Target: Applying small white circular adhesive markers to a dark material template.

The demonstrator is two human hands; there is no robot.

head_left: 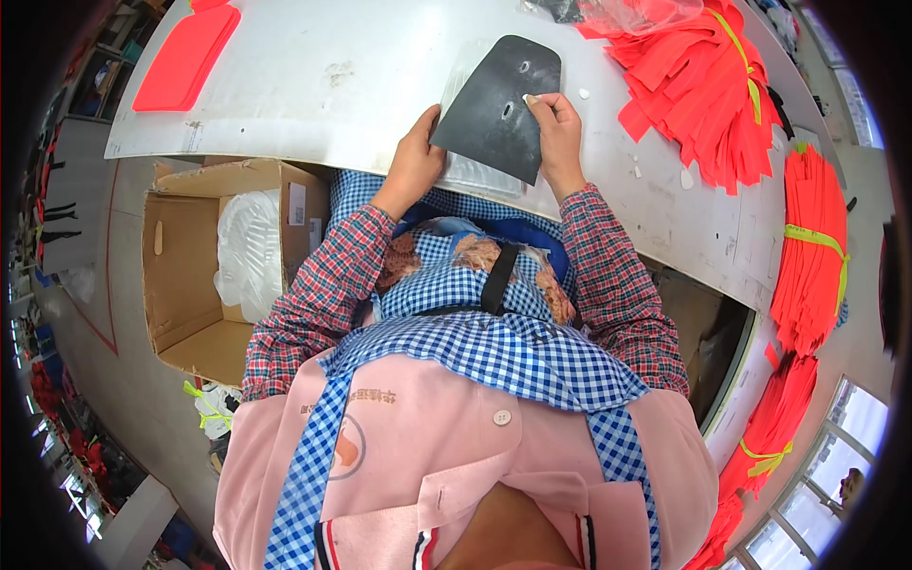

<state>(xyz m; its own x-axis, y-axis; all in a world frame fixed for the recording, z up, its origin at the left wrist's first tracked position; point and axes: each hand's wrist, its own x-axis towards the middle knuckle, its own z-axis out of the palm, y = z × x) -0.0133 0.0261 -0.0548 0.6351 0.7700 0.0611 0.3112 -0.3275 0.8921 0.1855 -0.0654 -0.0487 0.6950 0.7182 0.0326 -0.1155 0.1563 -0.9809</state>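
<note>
A black flat panel [484, 116], wide at one end and narrower with rounded corners at the other, is held tilted over the table's front edge. Two small slots with whitish marks around them lie along its middle. My left hand [414, 160] grips the panel's left edge, its fingers partly hidden behind. Close to the lower slot, my right hand [560, 138] pinches a small white piece [529, 99] over the panel's right side. Clear plastic pieces [483, 177] show beneath the panel.
A white table [313, 85] spreads ahead, with flat red pieces [186, 59] at left and a tied red bundle [698, 95] at right. More bundles [809, 249] line the right edge. An open cardboard box [176, 275] holding clear plastic [249, 255] stands left. White scraps [686, 179] lie nearby.
</note>
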